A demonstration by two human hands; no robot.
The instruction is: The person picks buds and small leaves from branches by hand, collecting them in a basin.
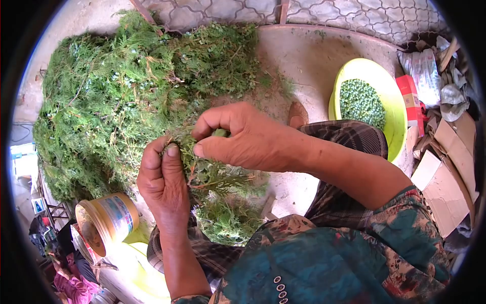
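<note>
In the head view my left hand [164,180] is closed, thumb against fingers, around a leafy conifer sprig [217,181] that droops below my hands. My right hand [248,137] meets it from the right, thumb and forefinger pinched together at the sprig's upper part. A small green cone [220,133] shows inside the curl of my right fingers; whether more lie behind it is hidden. Beyond both hands spreads a large heap of cut conifer branches [116,111], dotted with pale bluish-green cones.
To the right stands a yellow-green tub [396,109] holding many small green cones [362,104]. Flattened cardboard [445,187] and a red box [410,101] lie beside it. At lower left is a tipped bucket [114,218]. Another person in pink [76,283] sits beyond it. Wire mesh [349,17] borders the back.
</note>
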